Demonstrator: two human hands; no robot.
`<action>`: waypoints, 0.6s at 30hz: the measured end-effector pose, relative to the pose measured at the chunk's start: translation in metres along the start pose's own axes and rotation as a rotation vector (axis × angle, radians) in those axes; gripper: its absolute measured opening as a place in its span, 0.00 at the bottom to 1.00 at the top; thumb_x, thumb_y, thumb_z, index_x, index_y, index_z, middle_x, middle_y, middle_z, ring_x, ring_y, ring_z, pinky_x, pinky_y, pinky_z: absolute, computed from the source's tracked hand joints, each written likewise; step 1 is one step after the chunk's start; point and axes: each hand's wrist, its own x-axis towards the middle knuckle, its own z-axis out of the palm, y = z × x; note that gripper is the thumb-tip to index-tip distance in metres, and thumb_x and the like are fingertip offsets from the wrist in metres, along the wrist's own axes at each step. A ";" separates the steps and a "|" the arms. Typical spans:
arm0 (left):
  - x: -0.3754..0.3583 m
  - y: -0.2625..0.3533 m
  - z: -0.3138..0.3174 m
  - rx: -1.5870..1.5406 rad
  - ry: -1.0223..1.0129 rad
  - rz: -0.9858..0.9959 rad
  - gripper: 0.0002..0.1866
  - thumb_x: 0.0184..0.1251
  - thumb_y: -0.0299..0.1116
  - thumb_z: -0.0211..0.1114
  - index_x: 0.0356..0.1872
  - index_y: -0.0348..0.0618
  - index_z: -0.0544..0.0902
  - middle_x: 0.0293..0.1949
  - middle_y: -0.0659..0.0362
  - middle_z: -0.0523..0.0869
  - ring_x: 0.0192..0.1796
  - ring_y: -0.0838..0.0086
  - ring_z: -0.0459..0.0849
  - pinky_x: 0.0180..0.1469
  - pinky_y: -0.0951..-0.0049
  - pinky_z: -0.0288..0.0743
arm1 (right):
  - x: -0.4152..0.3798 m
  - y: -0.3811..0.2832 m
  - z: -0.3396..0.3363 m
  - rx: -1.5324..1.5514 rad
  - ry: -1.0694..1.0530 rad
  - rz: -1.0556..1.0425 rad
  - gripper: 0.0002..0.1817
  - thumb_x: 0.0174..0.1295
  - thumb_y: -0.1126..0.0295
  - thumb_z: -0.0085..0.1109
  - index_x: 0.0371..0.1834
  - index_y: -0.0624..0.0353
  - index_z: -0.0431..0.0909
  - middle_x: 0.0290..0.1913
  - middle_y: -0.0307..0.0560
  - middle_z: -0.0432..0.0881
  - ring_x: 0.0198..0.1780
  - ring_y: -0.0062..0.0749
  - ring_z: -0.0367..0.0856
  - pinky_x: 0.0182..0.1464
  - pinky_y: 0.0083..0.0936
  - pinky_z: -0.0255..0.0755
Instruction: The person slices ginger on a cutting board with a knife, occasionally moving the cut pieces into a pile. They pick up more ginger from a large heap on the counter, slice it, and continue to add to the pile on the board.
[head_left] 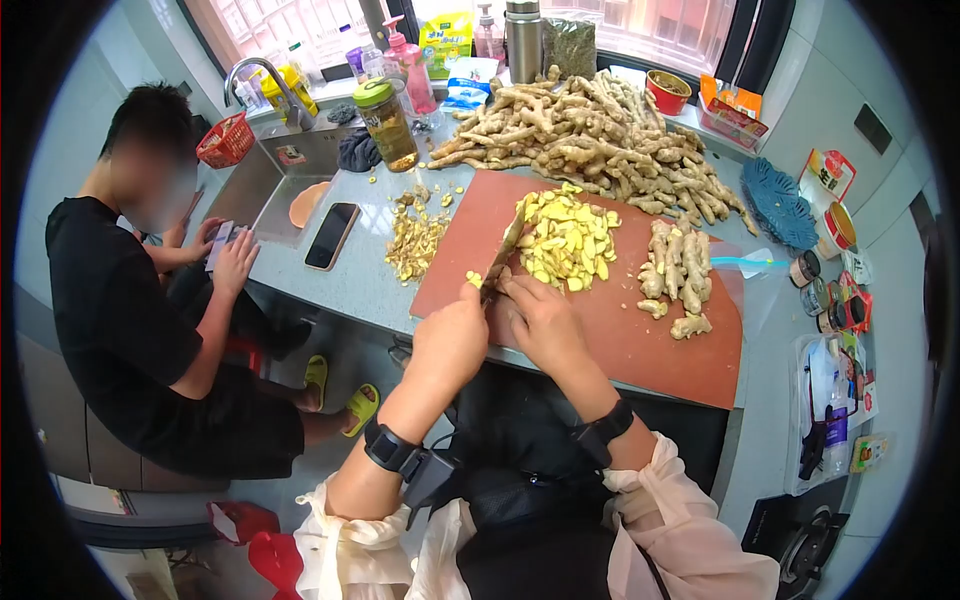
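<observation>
My left hand (pixel 455 335) is closed round the handle of a kitchen knife (pixel 508 242), whose blade points away from me over the brown cutting board (pixel 600 325). Close beside the blade, the bent fingers of my right hand (pixel 545 318) press on a piece of ginger, mostly hidden under the fingertips. Just beyond lies a pile of yellow ginger slices (pixel 570 237). Several whole ginger pieces (pixel 677 262) rest on the board's right side. To the board's left, ginger peelings (pixel 415 238) are scattered on the counter.
A large heap of ginger root (pixel 600 130) spreads behind the board. Left are a phone (pixel 332 237), a green-lidded jar (pixel 386 125) and a sink (pixel 285 190). A person (pixel 140 290) sits at left holding a phone. A blue dish (pixel 780 203) and small jars (pixel 805 268) line the right.
</observation>
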 end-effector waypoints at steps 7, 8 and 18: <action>-0.013 -0.023 -0.009 -0.090 0.019 0.003 0.13 0.79 0.38 0.56 0.49 0.36 0.73 0.36 0.36 0.89 0.42 0.38 0.88 0.46 0.41 0.81 | -0.002 0.000 0.000 -0.020 0.002 0.001 0.23 0.60 0.75 0.67 0.61 0.56 0.84 0.61 0.45 0.84 0.59 0.47 0.84 0.61 0.40 0.80; -0.015 -0.028 -0.010 -0.086 0.020 0.004 0.13 0.79 0.38 0.56 0.49 0.36 0.73 0.36 0.36 0.89 0.42 0.38 0.88 0.46 0.41 0.81 | -0.002 0.000 -0.001 -0.015 0.004 0.007 0.23 0.60 0.75 0.67 0.61 0.56 0.84 0.61 0.46 0.84 0.60 0.48 0.84 0.61 0.40 0.80; -0.028 -0.055 -0.042 -0.499 0.059 -0.163 0.12 0.81 0.36 0.57 0.48 0.36 0.71 0.35 0.37 0.88 0.35 0.42 0.89 0.40 0.49 0.80 | 0.009 -0.011 -0.008 -0.126 0.018 -0.202 0.23 0.60 0.72 0.67 0.61 0.52 0.84 0.65 0.46 0.83 0.68 0.45 0.79 0.70 0.47 0.72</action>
